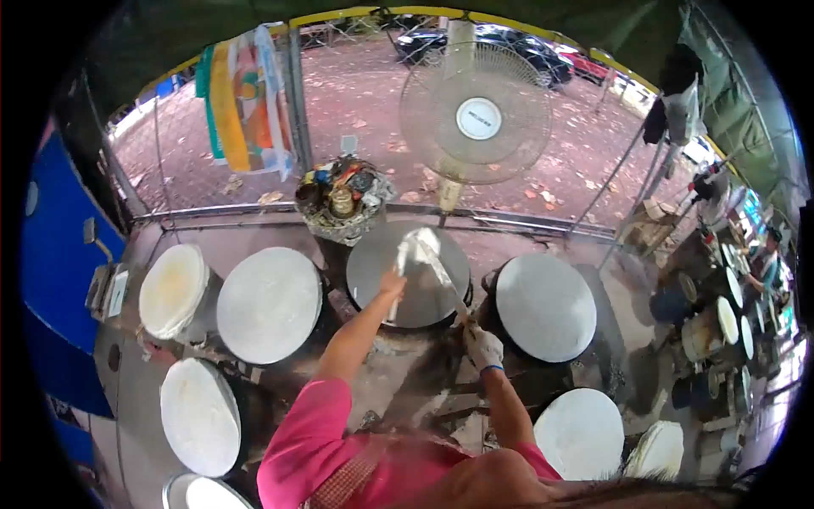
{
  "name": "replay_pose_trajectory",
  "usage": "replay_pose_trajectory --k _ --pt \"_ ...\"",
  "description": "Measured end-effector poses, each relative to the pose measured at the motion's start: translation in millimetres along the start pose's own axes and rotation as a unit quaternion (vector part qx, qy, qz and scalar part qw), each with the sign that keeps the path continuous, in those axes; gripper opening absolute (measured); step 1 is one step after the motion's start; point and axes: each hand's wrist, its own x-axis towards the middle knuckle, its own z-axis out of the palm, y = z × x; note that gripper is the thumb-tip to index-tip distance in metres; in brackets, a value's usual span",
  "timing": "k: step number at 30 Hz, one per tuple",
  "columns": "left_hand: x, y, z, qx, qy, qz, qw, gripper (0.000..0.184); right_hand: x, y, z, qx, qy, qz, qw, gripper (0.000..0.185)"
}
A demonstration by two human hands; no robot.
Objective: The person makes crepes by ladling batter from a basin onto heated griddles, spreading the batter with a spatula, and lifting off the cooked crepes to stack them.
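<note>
A dark round griddle (365, 254) lies in front of me at the middle. Above it my left hand (393, 286) is closed on a pale, blurred piece of dough (405, 256). My right hand (482, 346), in a light glove with a blue band at the wrist, grips the near end of a long flat scraper (441, 273). The scraper's far end reaches over the griddle and meets the white material there. Round griddles covered with thin white sheets stand on the left (270, 305) and on the right (545, 307) of the dark one.
A large fan (479, 118) stands behind the griddle, beside a cluttered bin (339, 222). More round white sheets (201, 416) (581, 434) lie at both sides. Stacked sheets (172, 293) are at the far left. A person (770, 254) is at the far right.
</note>
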Motion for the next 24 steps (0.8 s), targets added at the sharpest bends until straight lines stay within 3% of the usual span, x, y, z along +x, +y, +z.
replay_pose_trajectory --k 1,2,3,4,6,8,9,10,11,12,13,14,15,16,17,18,19,20,21,22,23,24 --pt "12 -14 -2 0.162 0.077 0.079 0.981 0.069 6 11 8 0.022 0.04 -0.01 0.999 0.024" --pt "22 -20 -7 0.317 0.158 0.158 0.922 0.069 9 16 6 0.167 0.039 0.027 0.985 0.025" --pt "16 -13 -18 0.355 0.163 0.18 0.903 0.07 7 20 4 0.309 0.033 0.061 0.949 0.027" --pt "7 -7 -28 0.39 0.167 0.199 0.883 0.071 9 23 2 0.441 0.023 0.094 0.892 0.028" --pt "9 -3 -29 0.422 0.169 0.222 0.863 0.071 16 -9 19 0.7 0.08 0.123 0.698 0.031" --pt "22 -4 -31 0.429 0.159 0.227 0.86 0.071 46 -31 67 0.622 0.083 0.087 0.774 0.029" --pt "15 12 -31 0.367 0.198 0.286 0.863 0.069 51 -36 69 0.37 0.05 0.04 0.927 0.031" --pt "12 30 -34 0.304 0.202 0.276 0.889 0.07 50 -35 64 0.112 0.071 0.057 0.989 0.033" --pt "11 50 -38 0.241 0.205 0.268 0.91 0.071 54 -31 53 0.054 0.031 0.085 0.994 0.031" --pt "10 69 -50 0.18 0.205 0.263 0.925 0.072 60 -30 42 -0.001 -0.007 0.112 0.994 0.03" --pt "4 84 -68 0.122 0.19 0.291 0.93 0.071 67 -17 55 0.18 0.009 0.141 0.973 0.028" --pt "-19 108 -85 0.122 0.178 0.242 0.946 0.068 69 -9 69 0.351 0.03 0.169 0.921 0.027" --pt "-8 91 -100 0.097 0.164 0.324 0.927 0.068 66 -32 75 0.593 0.068 0.15 0.788 0.027" --pt "-13 72 -111 0.079 0.131 0.332 0.931 0.068 73 -53 92 0.61 0.062 0.206 0.762 0.028" --pt "-19 53 -123 0.061 0.098 0.339 0.934 0.068 93 -62 135 0.599 0.076 0.166 0.78 0.033" --pt "-41 30 -129 0.072 0.068 0.266 0.959 0.067 102 -77 131 0.414 0.072 0.058 0.906 0.037" --pt "-64 7 -135 0.088 0.038 0.192 0.977 0.067 102 -96 89 0.294 0.08 -0.026 0.952 0.039" --pt "-92 -23 -141 0.131 0.042 0.147 0.98 0.067 111 -80 103 0.153 0.093 0.022 0.984 0.039" --pt "-120 -52 -147 0.176 0.041 0.102 0.978 0.067 99 -82 58 0.154 0.041 0.063 0.985 0.037" --pt "-140 -75 -152 0.231 0.063 0.115 0.964 0.068 75 -86 0 0.222 -0.001 0.077 0.972 0.032" --pt "-160 -104 -159 0.251 0.084 0.181 0.947 0.068 81 -38 56 0.468 -0.011 0.106 0.877 0.031" --pt "-171 -123 -162 0.262 0.103 0.247 0.927 0.069 87 -1 113 0.677 -0.022 0.122 0.726 0.03"
